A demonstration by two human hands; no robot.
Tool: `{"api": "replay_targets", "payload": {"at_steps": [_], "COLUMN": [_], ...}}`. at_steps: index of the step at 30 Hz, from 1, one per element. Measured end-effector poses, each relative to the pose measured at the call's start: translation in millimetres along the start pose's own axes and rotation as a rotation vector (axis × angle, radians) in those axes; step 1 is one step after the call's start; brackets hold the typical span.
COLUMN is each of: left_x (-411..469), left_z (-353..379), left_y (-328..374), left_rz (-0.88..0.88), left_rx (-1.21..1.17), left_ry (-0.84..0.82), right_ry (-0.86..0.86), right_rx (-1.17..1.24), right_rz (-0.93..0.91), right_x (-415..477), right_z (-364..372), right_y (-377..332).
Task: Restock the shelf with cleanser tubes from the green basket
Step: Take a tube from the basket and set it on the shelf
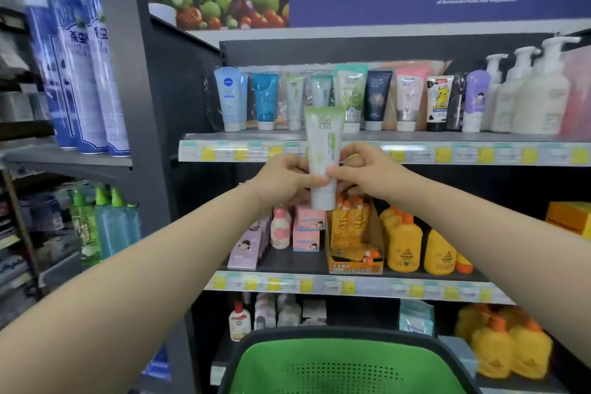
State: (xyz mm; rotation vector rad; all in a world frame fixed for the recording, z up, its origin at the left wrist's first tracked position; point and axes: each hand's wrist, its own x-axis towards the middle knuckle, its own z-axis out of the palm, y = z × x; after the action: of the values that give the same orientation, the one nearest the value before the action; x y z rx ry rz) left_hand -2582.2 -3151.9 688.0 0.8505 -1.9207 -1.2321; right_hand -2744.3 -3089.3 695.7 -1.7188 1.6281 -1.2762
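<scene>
Nearest: green basket (319,358), no tubes showing in its visible part. Beyond: cleanser tube (323,150) upright, cap down, pinched low by left hand (284,181) and right hand (367,169), both clamped on it, in front of the shelf (415,137) edge. Step judged: placing. Next calls for lifting over the lip and standing it in the tube row (377,96), probably beside the similar green-white tube (294,102).

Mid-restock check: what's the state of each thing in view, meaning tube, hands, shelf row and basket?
Tube: upright, cap down, in front of shelf edge, not yet shelved.
Left hand: grips tube.
Right hand: pinches tube.
Shelf tubes: standing cap down, in a row.
Basket: visible part holds no tubes.
</scene>
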Motion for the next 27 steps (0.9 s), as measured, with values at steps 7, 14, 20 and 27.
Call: {"api": "replay_targets", "payload": {"at_steps": [7, 14, 20, 27], "left_x": [21, 54, 103, 185], "left_z": [-24, -62, -88, -103], "left_y": [22, 57, 71, 60], "left_rz": [0.052, 0.102, 0.123, 0.091], "left_rx": [0.045, 0.057, 0.084, 0.103], "left_ry": [0.081, 0.155, 0.209, 0.219], "right_ry": [0.072, 0.138, 0.183, 0.196], "right_rx": [-0.037, -0.028, -0.081, -0.074], "right_rz": [-0.072, -0.124, -0.116, -0.003], "right_x": [30, 85, 145, 216], "right_z": [1, -3, -6, -4], "right_y": [-25, -65, -80, -69]}}
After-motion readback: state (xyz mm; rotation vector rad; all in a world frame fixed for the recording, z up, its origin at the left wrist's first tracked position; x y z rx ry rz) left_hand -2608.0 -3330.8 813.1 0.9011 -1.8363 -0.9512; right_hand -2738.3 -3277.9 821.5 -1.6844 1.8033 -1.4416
